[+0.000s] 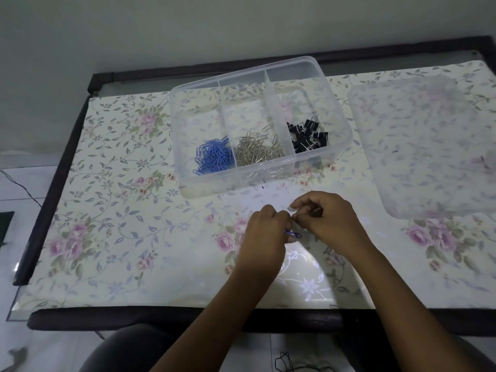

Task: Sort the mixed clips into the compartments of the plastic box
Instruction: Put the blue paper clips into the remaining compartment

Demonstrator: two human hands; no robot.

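The clear plastic box (pixel 338 103) stands on the table's far middle, split into three compartments. Blue paper clips (pixel 213 158) fill the left one, silver paper clips (pixel 259 151) the middle, black binder clips (pixel 308 136) the right. In front of the box my two hands meet over the tablecloth. My left hand (pixel 264 234) pinches a blue paper clip (pixel 293 234) with curled fingers. My right hand (pixel 326 220) has its fingers curled close to the left hand's fingertips; a thin silvery piece shows by its fingers, and what it holds is hidden.
The box's translucent lid (pixel 429 146) lies flat to the right of the box. A floral cloth under a glossy cover (pixel 120 224) spreads over the dark-framed table. Cables (pixel 290 363) lie on the floor by my knees.
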